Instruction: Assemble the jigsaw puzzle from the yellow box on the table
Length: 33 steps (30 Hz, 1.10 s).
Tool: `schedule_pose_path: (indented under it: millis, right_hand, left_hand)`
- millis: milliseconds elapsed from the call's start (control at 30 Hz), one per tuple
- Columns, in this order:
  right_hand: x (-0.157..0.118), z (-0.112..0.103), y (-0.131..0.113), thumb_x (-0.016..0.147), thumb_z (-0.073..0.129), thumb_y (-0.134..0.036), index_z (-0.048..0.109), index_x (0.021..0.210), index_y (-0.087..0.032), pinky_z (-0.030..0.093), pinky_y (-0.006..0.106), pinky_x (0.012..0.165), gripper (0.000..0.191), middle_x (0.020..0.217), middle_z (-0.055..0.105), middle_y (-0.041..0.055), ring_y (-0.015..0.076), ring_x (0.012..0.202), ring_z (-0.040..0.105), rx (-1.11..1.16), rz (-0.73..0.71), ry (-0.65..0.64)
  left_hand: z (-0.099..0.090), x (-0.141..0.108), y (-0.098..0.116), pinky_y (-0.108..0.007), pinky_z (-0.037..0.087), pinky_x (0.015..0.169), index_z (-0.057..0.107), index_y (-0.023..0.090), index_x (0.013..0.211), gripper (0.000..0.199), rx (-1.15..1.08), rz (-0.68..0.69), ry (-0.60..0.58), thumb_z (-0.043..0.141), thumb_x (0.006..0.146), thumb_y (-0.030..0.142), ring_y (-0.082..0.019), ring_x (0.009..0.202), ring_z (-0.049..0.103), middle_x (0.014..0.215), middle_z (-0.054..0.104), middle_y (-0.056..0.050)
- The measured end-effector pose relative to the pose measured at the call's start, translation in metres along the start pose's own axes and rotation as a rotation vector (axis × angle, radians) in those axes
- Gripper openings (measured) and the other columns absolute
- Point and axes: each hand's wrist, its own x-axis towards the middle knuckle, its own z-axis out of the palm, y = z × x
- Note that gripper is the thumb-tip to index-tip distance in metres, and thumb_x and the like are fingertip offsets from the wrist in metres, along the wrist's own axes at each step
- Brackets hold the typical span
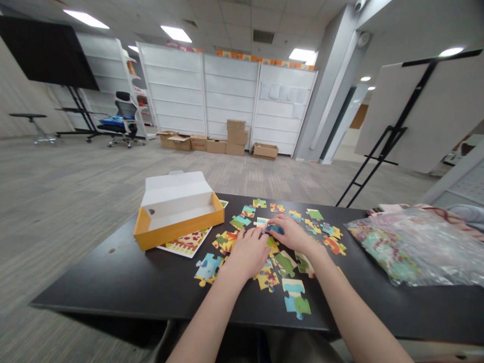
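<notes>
My left hand (247, 254) rests over the puzzle pieces at the middle of the black table, its fingers slightly apart and pointing away from me. Beside it, my right hand (293, 233) is bent around a dark blue puzzle piece (275, 229), and its fingertips come close to my left fingers. A pale piece (261, 222) lies just beyond both hands. Around them are several loose pieces, among them a blue one (208, 267) at left, a green one (285, 263) between my forearms, and a blue-green one (297, 297) nearer me. My hands hide some pieces.
An open yellow box (179, 229) with a white lid stands at the left, partly on a giraffe picture sheet (191, 243). At the right lies a clear plastic bag (427, 247) with colourful contents. Cardboard boxes (236, 138) and white shelves (230, 91) stand across the room.
</notes>
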Motion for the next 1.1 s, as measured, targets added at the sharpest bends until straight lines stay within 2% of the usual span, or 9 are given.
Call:
schedule_pose_path:
  millis: [133, 300, 467, 600, 767, 900, 1100]
  right_hand:
    - [0.0, 0.004, 0.004, 0.091, 0.062, -0.022, 0.074, 0.106, -0.021, 0.05, 0.041, 0.097, 0.019, 0.111, 0.069, 0.0113, 0.0256, 0.107, 0.063, 0.013, -0.005, -0.006]
    - [-0.001, 0.01, 0.007, 0.093, 0.06, -0.024, 0.07, 0.118, -0.021, 0.048, 0.044, 0.099, 0.028, 0.118, 0.068, 0.0127, 0.0274, 0.112, 0.061, -0.029, -0.002, 0.008]
    - [-0.001, 0.013, 0.008, 0.093, 0.059, -0.023, 0.072, 0.113, -0.021, 0.048, 0.044, 0.099, 0.024, 0.117, 0.068, 0.0125, 0.0266, 0.112, 0.061, -0.018, 0.002, 0.013]
    - [0.0, 0.013, 0.01, 0.092, 0.062, -0.027, 0.07, 0.111, -0.02, 0.048, 0.043, 0.098, 0.023, 0.115, 0.067, 0.0128, 0.0263, 0.111, 0.061, -0.015, 0.007, 0.026]
    - [0.001, 0.011, 0.008, 0.091, 0.064, -0.03, 0.071, 0.101, -0.02, 0.048, 0.04, 0.095, 0.015, 0.103, 0.069, 0.0099, 0.0248, 0.105, 0.063, 0.015, 0.039, 0.043]
    - [0.003, 0.011, 0.002, 0.092, 0.062, -0.027, 0.071, 0.091, -0.02, 0.049, 0.038, 0.092, 0.011, 0.098, 0.069, 0.0082, 0.0229, 0.097, 0.064, 0.007, 0.11, 0.075]
    - [0.006, 0.017, -0.001, 0.091, 0.06, -0.022, 0.069, 0.089, -0.021, 0.048, 0.036, 0.091, 0.009, 0.099, 0.068, 0.0081, 0.0228, 0.098, 0.063, -0.025, 0.149, 0.117]
  left_hand:
    - [-0.003, 0.0, 0.002, -0.049, 0.039, 0.111, 0.059, 0.019, 0.125, 0.032, -0.002, -0.003, -0.013, 0.045, 0.099, 0.029, -0.029, 0.13, 0.052, 0.136, 0.059, -0.014]
    - [-0.002, 0.001, 0.005, -0.049, 0.039, 0.11, 0.059, 0.019, 0.124, 0.031, 0.007, -0.014, 0.001, 0.046, 0.098, 0.03, -0.029, 0.128, 0.053, 0.135, 0.059, -0.015]
    - [0.0, 0.0, 0.006, -0.049, 0.039, 0.109, 0.059, 0.019, 0.124, 0.032, 0.013, -0.013, 0.008, 0.045, 0.098, 0.032, -0.029, 0.127, 0.053, 0.133, 0.06, -0.015]
    - [0.003, -0.001, 0.005, -0.051, 0.037, 0.112, 0.057, 0.017, 0.128, 0.036, 0.01, -0.012, 0.007, 0.043, 0.099, 0.033, -0.03, 0.13, 0.051, 0.139, 0.056, -0.017]
    - [0.006, -0.003, 0.004, -0.052, 0.035, 0.114, 0.056, 0.018, 0.131, 0.038, -0.008, -0.012, 0.017, 0.044, 0.099, 0.035, -0.03, 0.135, 0.049, 0.146, 0.053, -0.017]
    - [0.006, -0.004, 0.004, -0.052, 0.037, 0.113, 0.056, 0.018, 0.13, 0.038, 0.0, -0.011, 0.025, 0.044, 0.099, 0.037, -0.031, 0.135, 0.049, 0.147, 0.052, -0.017]
    - [0.01, -0.003, 0.007, -0.05, 0.035, 0.114, 0.057, 0.015, 0.127, 0.038, 0.004, -0.03, 0.037, 0.045, 0.099, 0.037, -0.031, 0.135, 0.048, 0.144, 0.054, -0.018]
